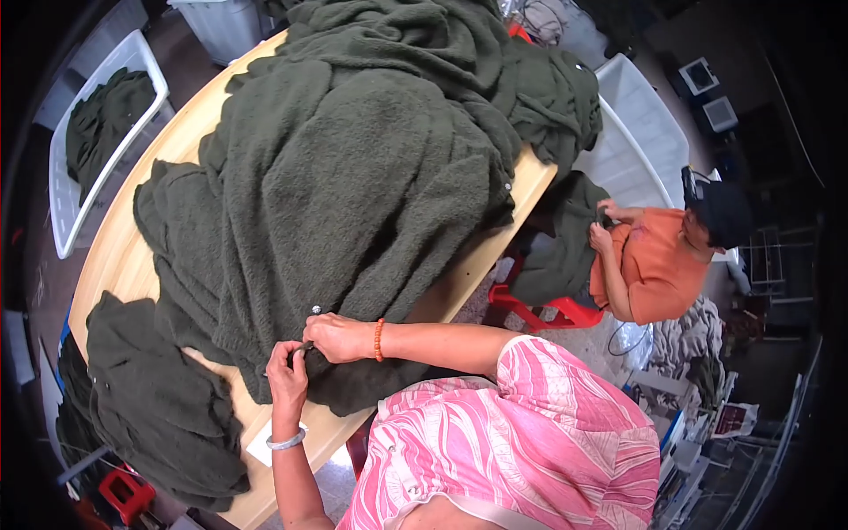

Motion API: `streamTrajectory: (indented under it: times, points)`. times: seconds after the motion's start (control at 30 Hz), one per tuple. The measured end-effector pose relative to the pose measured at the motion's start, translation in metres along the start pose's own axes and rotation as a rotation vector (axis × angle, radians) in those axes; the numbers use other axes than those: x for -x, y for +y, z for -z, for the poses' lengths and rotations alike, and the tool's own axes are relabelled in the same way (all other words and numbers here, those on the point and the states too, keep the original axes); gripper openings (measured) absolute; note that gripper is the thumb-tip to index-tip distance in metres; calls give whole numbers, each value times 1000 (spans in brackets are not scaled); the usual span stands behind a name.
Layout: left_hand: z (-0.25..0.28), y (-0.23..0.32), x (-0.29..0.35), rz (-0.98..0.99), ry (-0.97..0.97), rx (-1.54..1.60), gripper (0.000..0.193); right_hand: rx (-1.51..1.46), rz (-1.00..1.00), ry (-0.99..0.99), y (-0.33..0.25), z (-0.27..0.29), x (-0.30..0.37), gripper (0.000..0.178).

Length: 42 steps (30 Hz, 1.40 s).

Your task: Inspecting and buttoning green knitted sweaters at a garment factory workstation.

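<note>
A large heap of dark green fleece cloth (353, 168) covers most of the wooden table (119, 212). At its near edge, my left hand (287, 375), with a pale bangle at the wrist, is closed in a pinch on a small dark edge of the cloth. Beside it, touching or almost so, my right hand (340, 338) pinches the same edge; an orange bead bracelet circles that wrist. A small shiny round button (316, 309) shows just above my right hand. My fingers partly hide the pinched piece.
Another dark green cloth pile (163, 406) hangs over the table's left end. White bins stand at the far left (163, 84) and far right (632, 132). A co-worker in an orange top (658, 265) handles green cloth on the right, beside a red stool (565, 314).
</note>
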<state>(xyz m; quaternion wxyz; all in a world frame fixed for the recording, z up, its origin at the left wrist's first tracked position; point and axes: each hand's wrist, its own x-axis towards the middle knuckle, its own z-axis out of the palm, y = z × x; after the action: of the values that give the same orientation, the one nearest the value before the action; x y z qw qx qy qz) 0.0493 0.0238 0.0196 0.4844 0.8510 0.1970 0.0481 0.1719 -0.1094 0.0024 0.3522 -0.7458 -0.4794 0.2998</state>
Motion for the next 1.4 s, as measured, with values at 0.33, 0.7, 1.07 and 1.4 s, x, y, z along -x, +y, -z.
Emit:
streamTrajectory:
  times: [0.33, 0.7, 1.07, 1.4]
  points:
    - [5, 0, -10, -12, -115, 59, 9, -195, 104, 71, 13, 20, -1, 16]
    - [24, 3, -8, 185, -281, 393, 11, -678, -89, -394, 13, 47, -3, 16]
    - [29, -1, -3, 201, -89, 15, 16, -438, -121, -361, 29, 47, 2, 26]
    - [-11, 42, -17, -123, -80, 12, 21, -507, -228, -277, 17, 66, 11, 23]
